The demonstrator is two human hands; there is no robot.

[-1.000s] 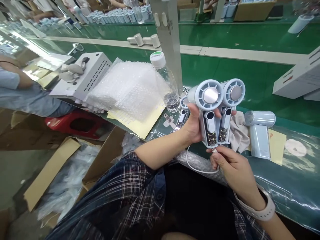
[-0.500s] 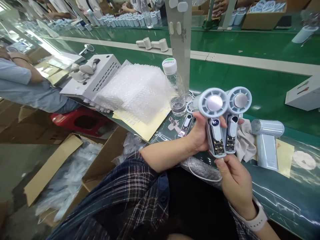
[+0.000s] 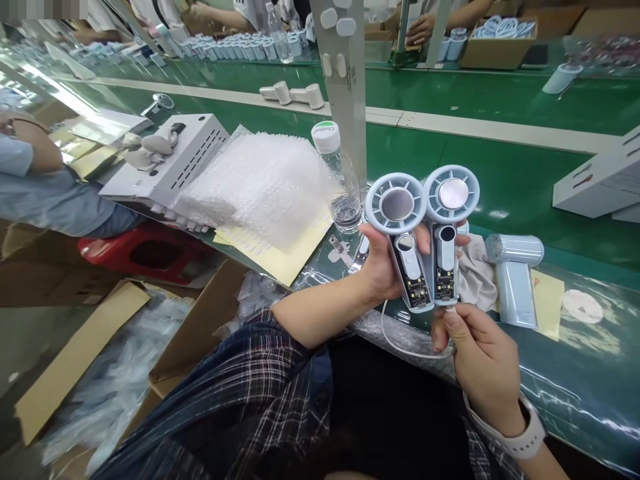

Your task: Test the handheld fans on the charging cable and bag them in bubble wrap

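Two light-blue handheld fans stand side by side in my left hand (image 3: 383,263), its fingers closed around their handles from behind. The left fan (image 3: 399,203) and the right fan (image 3: 451,193) both have round slotted heads with silvery centres. Their handles are open at the front, baring dark circuit boards. My right hand (image 3: 483,357) pinches the white plug of a charging cable (image 3: 407,352) at the bottom of the right fan's handle. How far the plug is in, I cannot tell. Part of another opened fan (image 3: 361,252) shows behind my left wrist.
A water bottle (image 3: 336,177) stands beside bubble wrap (image 3: 270,180) and yellow paper (image 3: 295,263). Right of the fans lie a grey cloth (image 3: 477,270) and a wrapped blue fan (image 3: 517,283). A white box (image 3: 585,183) is farther right. Below left is a carton of plastic bags (image 3: 135,360). Co-workers sit across.
The plug in my right hand has gone from under the left fan to under the right one. The left fan's small display, lit before, now looks dark. The view has shifted slightly.
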